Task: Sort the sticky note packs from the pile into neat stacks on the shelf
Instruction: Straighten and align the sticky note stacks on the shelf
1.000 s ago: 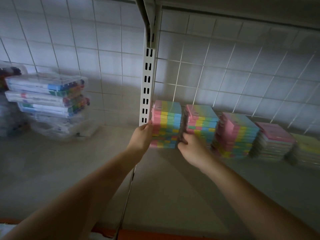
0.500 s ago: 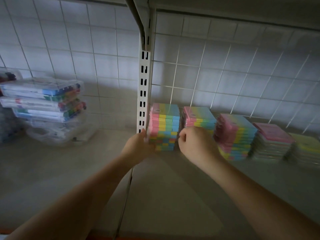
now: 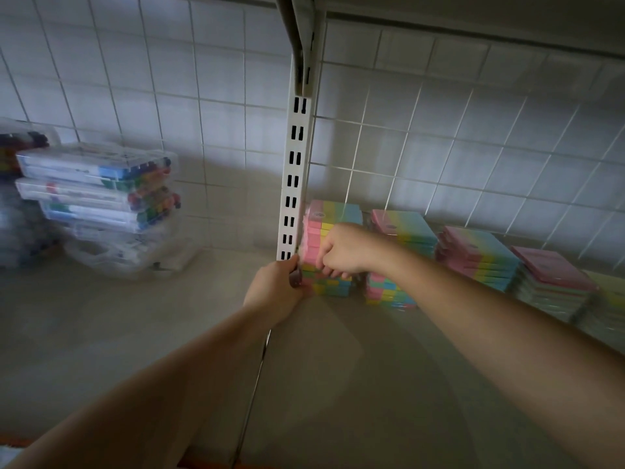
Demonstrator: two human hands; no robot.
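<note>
Reaching deep into a dim shelf [image 3: 338,384], both hands meet at the leftmost stack of sticky note packs [image 3: 333,252], which stands against the wire grid back [image 3: 439,157], just right of the white slotted upright [image 3: 293,184]. The left hand [image 3: 275,292] lies against the stack's lower left edge, thumb up along the foot of the upright; its fingers are hidden behind the hand and the packs, so I cannot tell whether they curl round anything. The right hand [image 3: 345,250] covers the stack's front, fingers curled and pinching at the pack edges about halfway up; the fingertips are blurred and which pack they hold is unclear. The stack's middle is hidden behind this hand, with only the top pack and the bottom few showing.

To the right run four more stacks: a second pastel stack [image 3: 399,258], partly hidden by the right forearm, a third stack [image 3: 480,258], a pink-topped stack [image 3: 554,282], and a yellowish stack [image 3: 612,309] cut off by the frame edge. Far left, clear marker cases [image 3: 98,184] lie piled, the lowest ones smeared and hard to read, with another pile at the frame's left edge cut off.
</note>
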